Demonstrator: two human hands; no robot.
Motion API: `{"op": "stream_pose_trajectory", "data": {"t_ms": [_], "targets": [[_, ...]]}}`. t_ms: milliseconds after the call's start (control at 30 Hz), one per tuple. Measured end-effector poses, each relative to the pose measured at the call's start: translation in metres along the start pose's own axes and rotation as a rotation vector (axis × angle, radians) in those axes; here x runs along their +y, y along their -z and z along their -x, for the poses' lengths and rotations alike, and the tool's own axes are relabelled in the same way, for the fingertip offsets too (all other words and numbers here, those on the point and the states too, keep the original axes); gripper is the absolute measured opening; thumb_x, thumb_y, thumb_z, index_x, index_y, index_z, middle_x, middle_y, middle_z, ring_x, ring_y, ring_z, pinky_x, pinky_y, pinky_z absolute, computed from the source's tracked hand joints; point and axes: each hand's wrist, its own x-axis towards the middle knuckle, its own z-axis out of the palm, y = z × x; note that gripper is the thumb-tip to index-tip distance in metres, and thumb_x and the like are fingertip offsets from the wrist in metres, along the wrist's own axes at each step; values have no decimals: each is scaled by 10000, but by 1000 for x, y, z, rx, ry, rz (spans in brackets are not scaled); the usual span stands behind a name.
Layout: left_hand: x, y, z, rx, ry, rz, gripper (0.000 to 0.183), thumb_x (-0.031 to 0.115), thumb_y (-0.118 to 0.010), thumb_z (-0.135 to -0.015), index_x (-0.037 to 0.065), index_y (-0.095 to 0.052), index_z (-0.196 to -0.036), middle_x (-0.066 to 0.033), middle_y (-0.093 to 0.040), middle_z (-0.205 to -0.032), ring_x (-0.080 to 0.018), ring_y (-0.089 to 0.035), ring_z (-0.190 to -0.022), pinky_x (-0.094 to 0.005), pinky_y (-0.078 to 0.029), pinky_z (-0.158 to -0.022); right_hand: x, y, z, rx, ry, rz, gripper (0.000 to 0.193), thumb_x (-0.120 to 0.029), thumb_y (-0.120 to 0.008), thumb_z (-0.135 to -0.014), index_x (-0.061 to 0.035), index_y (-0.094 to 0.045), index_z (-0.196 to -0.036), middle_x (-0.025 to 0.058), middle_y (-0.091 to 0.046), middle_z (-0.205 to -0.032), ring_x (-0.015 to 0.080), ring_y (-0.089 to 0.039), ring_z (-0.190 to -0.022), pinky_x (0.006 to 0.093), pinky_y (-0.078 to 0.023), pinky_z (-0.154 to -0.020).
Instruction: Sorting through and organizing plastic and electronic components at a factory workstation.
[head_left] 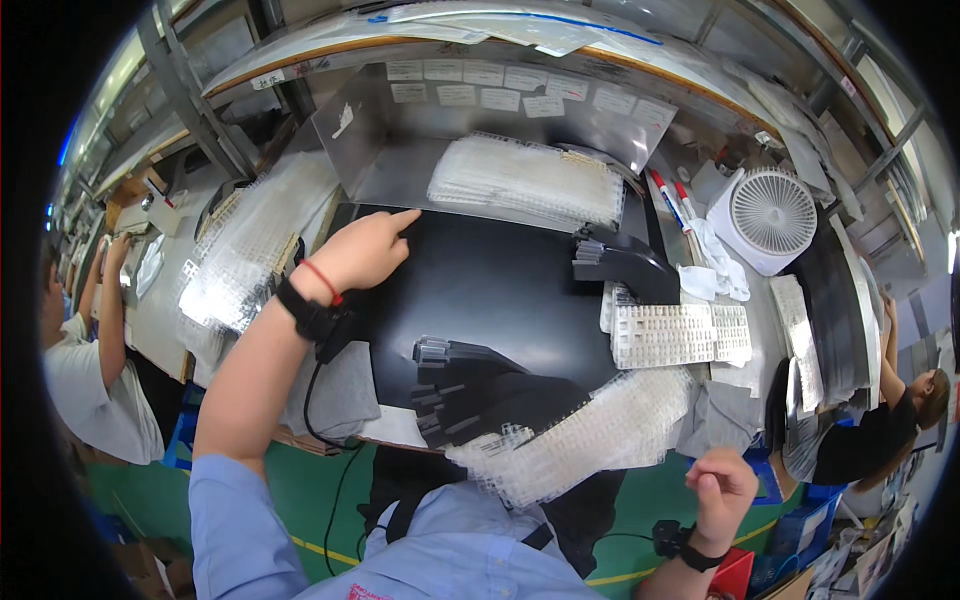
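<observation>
My left hand (365, 250) reaches over the far left of a black mat (490, 290). Its index finger is stretched out at the mat's far edge, the thumb stands apart, and nothing shows in it. My right hand (722, 490) hangs off the near right side of the bench, curled closed with nothing visible in it. At the mat's near edge lies a fanned bundle of black strips with grey ends (480, 385). A translucent grid sheet stack (590, 435) overlaps it and juts over the edge. Another black strip bundle (640, 260) rests at the mat's right on white grid sheets (665, 335).
Behind the mat, a metal guard (365, 150) surrounds stacked translucent sheets (525, 180). More sheets (260, 245) lie left. A white fan (773, 212) stands right, near red-capped markers (665, 190). Grey cloths (335, 395) lie nearby. People work on both sides; a cable hangs from my left wrist.
</observation>
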Motion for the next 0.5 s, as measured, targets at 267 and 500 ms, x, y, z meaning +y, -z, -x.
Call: {"op": "stream_pose_trajectory", "data": {"t_ms": [267,500], "targets": [[10,-17,-35,-139,117,-323,487,160,-467,-846,109,-435,-1329,-212,-523,-1149,-355,-548,-1029,-388,-433,-909,35,-8,34,222,-297,-162,84,-24,-569,-848,28,-608,-901,35,-531,-703,79,-496,-603,195,-386,-541],[14,18,9,309,-90,399,206,55,-646,-782,0,-542,-951,-41,-557,-813,-97,-520,-671,-235,-446,-602,39,-9,34,233,-298,-127,91,-38,-570,-854,31,-607,-900,32,-544,-707,71,-492,-598,192,-384,-540]]}}
